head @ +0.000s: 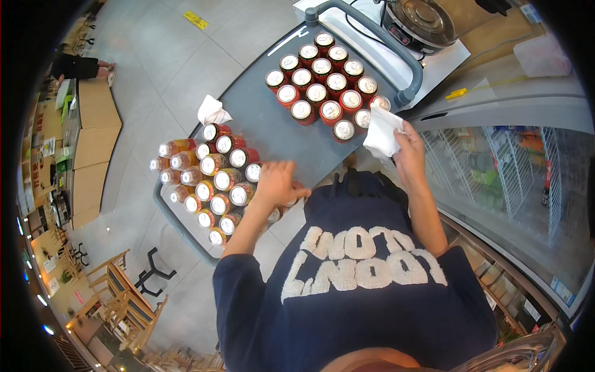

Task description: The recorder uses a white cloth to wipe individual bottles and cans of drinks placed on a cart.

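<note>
My right hand (410,151) grips a folded white cloth or tissue (383,132), which overlaps the edge of a group of red drink cans (320,88) standing upright on a grey cart top (260,111). My left hand (278,183), slightly blurred, is over the near side of a second group of cans. It hides some of their lids, and whether its fingers hold a can does not show. That group mixes red cans (238,157) with yellowish cans (227,179). Clear-capped bottles (182,160) stand at its far left.
A crumpled white tissue (213,110) lies at the cart's far edge. The cart's grey handle (372,30) rises beside a lidded electric cooker (420,23). A glass-fronted fridge (502,172) stands at right. Wooden chairs (123,297) and a counter (93,144) are at left, with a person (81,67) beyond.
</note>
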### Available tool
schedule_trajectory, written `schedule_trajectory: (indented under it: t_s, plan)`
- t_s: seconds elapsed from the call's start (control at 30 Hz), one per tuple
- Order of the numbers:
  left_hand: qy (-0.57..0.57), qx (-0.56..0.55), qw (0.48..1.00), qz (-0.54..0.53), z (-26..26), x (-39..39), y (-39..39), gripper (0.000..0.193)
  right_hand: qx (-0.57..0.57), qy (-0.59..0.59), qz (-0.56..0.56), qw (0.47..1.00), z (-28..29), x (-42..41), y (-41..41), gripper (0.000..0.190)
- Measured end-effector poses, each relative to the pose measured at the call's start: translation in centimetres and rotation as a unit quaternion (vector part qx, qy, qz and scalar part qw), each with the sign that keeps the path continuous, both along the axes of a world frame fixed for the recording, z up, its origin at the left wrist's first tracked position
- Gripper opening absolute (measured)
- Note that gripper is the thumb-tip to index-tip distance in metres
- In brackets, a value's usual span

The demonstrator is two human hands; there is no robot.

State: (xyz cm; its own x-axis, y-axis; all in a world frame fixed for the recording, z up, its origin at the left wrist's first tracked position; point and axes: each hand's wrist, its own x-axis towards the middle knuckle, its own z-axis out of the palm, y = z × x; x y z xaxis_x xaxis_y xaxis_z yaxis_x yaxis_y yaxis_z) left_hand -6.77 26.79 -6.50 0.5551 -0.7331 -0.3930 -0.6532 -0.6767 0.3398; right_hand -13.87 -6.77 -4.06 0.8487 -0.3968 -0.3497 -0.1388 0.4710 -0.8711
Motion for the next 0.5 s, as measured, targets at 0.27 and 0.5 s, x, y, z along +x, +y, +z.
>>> schedule_trajectory:
  t_s: [0.27, 0.5]
  plan:
    - [-0.133, -0.250, 0.831, 0.480, -7.8, 6.2, -10.7, 0.082, 0.149, -0.003, -0.020, 0.989, 0.5, 0.5, 1.1, 0.046]
    - [-0.115, -0.329, 0.799, 0.490, -7.4, 6.0, -9.4, 0.071, 0.161, 0.024, -0.019, 0.986, 0.7, 0.5, 1.2, 0.045]
